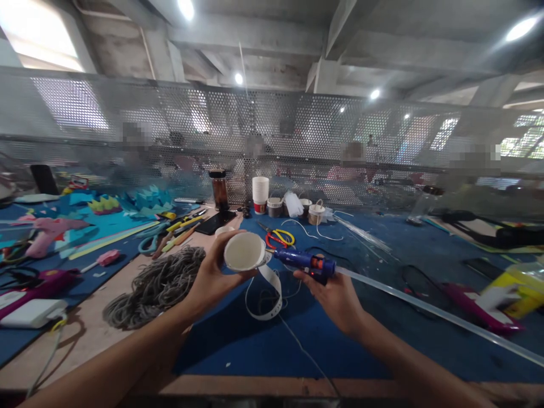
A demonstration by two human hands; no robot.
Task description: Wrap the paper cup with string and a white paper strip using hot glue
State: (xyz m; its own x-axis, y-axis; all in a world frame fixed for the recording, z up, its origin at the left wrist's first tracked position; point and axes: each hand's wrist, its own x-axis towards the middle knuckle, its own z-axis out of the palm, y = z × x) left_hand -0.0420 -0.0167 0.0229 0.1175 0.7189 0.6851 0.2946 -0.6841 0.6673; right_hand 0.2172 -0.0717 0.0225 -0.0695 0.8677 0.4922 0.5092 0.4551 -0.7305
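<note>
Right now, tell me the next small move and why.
Probably ease the tip of the glue gun onto the cup where the paper strip hangs. The left hand holds the cup on its side, the right hand aims the gun at it, tip beside it.

Tipped sideways, white cup [244, 251]; blue glue gun [304, 262], nozzle seemingly touching it.

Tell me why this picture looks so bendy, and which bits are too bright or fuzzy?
Head view: the wide lens bows the mesh screen; ceiling lamps and the window glare white; figures behind the mesh are blurred; the left hand with the white cup and right hand with the glue gun look sharp.
</note>
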